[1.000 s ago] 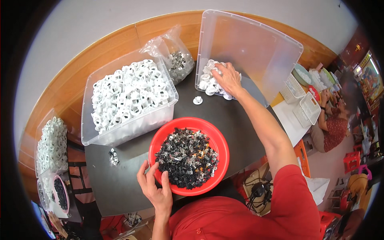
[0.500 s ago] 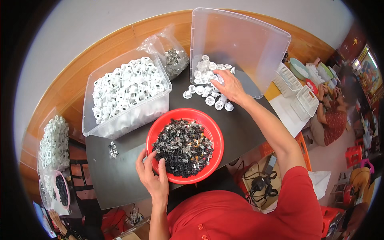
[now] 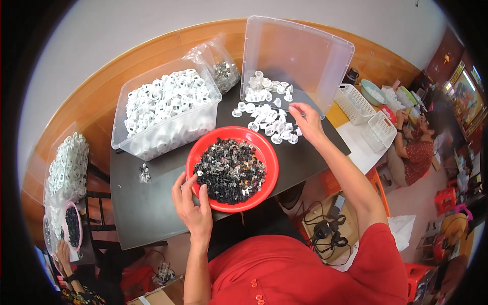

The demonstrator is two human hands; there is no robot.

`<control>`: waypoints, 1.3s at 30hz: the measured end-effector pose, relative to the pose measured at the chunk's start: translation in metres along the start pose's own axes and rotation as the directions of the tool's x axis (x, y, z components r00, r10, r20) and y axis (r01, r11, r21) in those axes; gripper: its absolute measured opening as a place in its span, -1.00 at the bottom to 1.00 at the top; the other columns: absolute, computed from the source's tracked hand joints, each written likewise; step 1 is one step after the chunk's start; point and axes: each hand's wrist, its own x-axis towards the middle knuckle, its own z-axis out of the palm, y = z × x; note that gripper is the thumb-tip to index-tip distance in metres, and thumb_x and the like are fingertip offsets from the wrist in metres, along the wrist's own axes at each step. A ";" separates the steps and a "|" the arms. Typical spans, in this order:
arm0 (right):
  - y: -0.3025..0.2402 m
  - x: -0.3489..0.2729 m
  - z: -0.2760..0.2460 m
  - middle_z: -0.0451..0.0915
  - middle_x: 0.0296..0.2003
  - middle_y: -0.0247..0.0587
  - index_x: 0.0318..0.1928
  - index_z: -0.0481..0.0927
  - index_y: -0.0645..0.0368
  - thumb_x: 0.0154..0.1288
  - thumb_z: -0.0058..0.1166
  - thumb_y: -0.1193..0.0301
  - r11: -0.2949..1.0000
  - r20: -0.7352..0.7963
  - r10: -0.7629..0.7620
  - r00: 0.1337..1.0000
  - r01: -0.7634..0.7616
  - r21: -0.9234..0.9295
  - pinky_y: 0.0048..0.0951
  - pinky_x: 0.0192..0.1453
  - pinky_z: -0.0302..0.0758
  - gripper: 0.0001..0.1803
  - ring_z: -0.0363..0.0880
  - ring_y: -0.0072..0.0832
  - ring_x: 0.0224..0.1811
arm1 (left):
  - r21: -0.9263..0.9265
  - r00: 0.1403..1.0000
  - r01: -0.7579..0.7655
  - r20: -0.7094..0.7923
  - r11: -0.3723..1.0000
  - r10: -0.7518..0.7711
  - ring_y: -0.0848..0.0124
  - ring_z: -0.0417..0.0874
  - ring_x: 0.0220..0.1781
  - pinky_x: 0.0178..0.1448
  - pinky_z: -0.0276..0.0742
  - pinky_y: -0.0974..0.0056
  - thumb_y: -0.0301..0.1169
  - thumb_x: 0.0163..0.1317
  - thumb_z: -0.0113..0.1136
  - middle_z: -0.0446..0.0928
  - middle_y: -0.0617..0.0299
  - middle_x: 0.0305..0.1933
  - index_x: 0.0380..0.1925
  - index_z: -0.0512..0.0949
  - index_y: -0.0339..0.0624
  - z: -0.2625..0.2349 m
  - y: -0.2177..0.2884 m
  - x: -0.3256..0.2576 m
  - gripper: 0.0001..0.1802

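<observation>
Resting open, the left hand [image 3: 193,206] touches the red bowl [image 3: 264,152] at 7 o'clock; white caps [image 3: 269,124] are touched by the open right hand [image 3: 306,122].

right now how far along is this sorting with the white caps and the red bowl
Done: a batch of white caps lies spread on the black table in front of the tilted clear lid. In hand: the right hand rests at that pile, and the left hand is at the rim of the red bowl of small dark parts. Left: the clear bin of white caps looks full.
</observation>
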 end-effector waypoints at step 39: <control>0.005 -0.039 -0.012 0.50 -0.24 -0.24 0.02 0.59 0.14 0.28 0.21 0.41 0.972 0.018 0.211 0.977 -0.208 -0.111 -0.58 -0.39 0.40 -0.69 0.39 -0.65 -0.57 | -0.627 0.792 0.602 0.549 0.495 -0.267 0.53 0.55 -0.50 -0.40 0.44 0.44 -0.60 0.29 0.03 0.57 0.15 -0.48 -0.31 0.61 -0.39 -0.023 0.055 0.035 -0.85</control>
